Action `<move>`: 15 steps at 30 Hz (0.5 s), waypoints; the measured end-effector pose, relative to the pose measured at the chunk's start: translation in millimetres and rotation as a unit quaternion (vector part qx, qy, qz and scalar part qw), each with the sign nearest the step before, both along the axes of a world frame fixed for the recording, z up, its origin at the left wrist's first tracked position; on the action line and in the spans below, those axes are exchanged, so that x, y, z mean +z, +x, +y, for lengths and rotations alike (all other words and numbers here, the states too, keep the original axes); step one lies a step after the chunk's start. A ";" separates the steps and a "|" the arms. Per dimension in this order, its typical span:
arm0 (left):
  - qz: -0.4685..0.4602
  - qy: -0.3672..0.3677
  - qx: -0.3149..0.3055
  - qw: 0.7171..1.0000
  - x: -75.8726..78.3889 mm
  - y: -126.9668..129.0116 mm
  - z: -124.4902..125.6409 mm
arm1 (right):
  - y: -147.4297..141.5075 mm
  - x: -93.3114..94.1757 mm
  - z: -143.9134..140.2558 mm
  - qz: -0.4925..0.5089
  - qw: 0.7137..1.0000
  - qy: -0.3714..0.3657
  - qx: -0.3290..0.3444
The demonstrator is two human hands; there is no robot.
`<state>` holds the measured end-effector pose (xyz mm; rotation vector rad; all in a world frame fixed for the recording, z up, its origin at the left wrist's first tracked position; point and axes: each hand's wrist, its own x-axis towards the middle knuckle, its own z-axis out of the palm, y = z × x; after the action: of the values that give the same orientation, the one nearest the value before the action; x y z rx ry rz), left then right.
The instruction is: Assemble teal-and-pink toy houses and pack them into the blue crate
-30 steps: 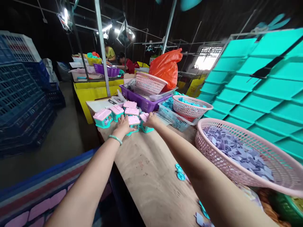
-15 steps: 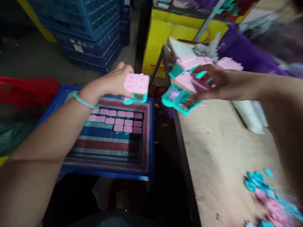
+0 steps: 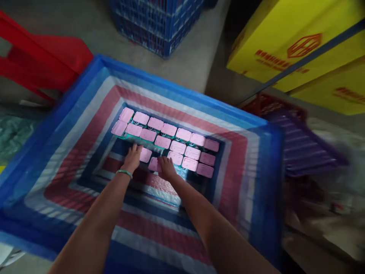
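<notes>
Pink-lidded toy boxes (image 3: pixel 168 142) with teal bodies sit packed in rows at the bottom of a deep striped woven bag (image 3: pixel 251 152) — blue, red and white bands run down its walls. Both arms reach down into it. The left hand (image 3: pixel 132 158), a green bangle (image 3: pixel 124 173) on its wrist, lies palm down with fingers loosely spread, just beside one pink-lidded box (image 3: pixel 146 155) at the near edge of the rows; whether it grips that box or only touches it cannot be told. The right hand (image 3: pixel 166 167) rests on another box (image 3: pixel 154 164) next to it, fingers curled over the lid — a firm grasp cannot be made out. The two boxes sit in the nearest, unfinished row, touching the full rows behind them. Around the bag stand a blue plastic crate (image 3: pixel 159 21) beyond it, a red plastic chair (image 3: pixel 42 62) to the left, yellow cartons (image 3: pixel 291 42) to the upper right, and a blurred purple basket (image 3: pixel 302 140) at the right.
</notes>
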<state>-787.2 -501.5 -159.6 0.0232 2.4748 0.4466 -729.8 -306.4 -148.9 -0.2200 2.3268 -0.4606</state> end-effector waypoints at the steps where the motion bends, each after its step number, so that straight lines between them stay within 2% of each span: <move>1: -0.001 0.009 0.002 1.000 -20.6 -3.7 -0.9 | -0.1 -23.0 -2.8 0.013 1.000 0.008 -0.009; 4: 0.005 0.048 0.009 0.999 -68.5 -17.7 -0.5 | -8.4 -76.9 -1.9 0.047 0.998 0.032 -0.030; 7: 0.019 0.072 0.049 0.996 -99.1 -23.1 3.0 | -12.9 -109.4 3.4 0.071 0.996 0.047 -0.041; 12: 0.023 0.044 0.204 0.978 -131.8 -3.9 14.3 | 2.7 -133.7 7.4 0.105 0.993 0.052 -0.014; 15: -0.016 0.070 0.233 0.970 -143.4 3.9 15.7 | 6.8 -138.7 5.5 0.106 0.993 0.056 -0.002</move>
<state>-783.3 -485.7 -303.0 -0.5132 2.4029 0.8106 -723.0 -300.9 -287.7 -0.2208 2.5530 -0.3205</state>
